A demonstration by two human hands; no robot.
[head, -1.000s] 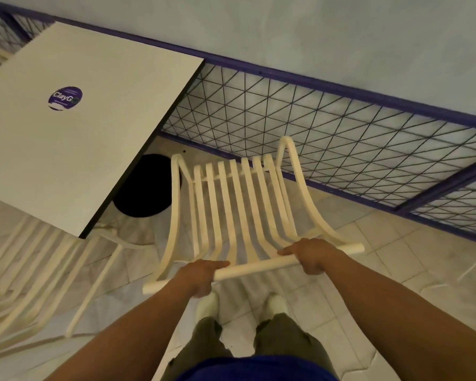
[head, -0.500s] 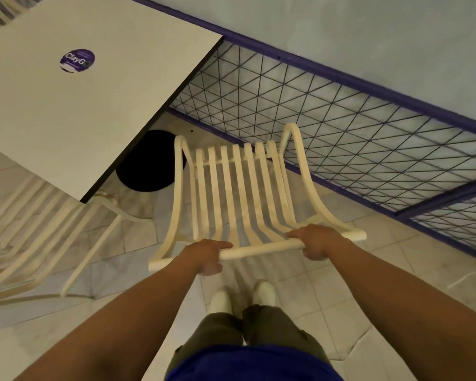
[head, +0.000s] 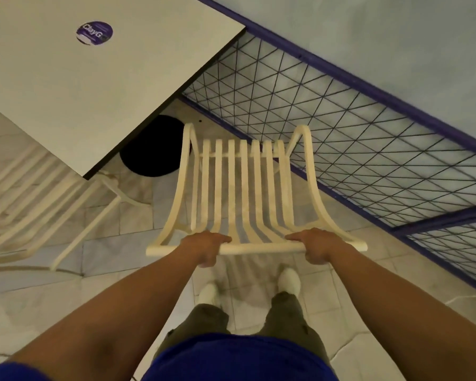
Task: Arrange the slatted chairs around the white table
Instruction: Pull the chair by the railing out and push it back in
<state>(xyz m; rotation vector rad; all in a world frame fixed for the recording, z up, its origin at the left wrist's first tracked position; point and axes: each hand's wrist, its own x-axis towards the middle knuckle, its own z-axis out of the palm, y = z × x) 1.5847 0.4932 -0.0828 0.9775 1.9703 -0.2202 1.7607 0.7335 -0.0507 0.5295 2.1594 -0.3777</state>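
A cream slatted chair (head: 243,188) stands in front of me, its seat pointing away towards the railing. My left hand (head: 208,247) and my right hand (head: 318,247) both grip its top back rail, one near each end. The white table (head: 94,86), with a round purple sticker (head: 94,33) on it, fills the upper left; its near corner lies left of the chair's seat. A second slatted chair (head: 33,210) sits at the left, partly tucked under the table's near edge.
A purple-framed wire mesh railing (head: 368,138) runs diagonally just beyond and right of the chair. The table's round black base (head: 151,158) sits on the tiled floor beside the chair's front left leg. My feet (head: 248,287) stand right behind the chair. A cable lies at the right edge.
The chair in my hands has turned from slanted to square in front of me. The table's corner now sits further up and right in view, and my feet stand wider apart.
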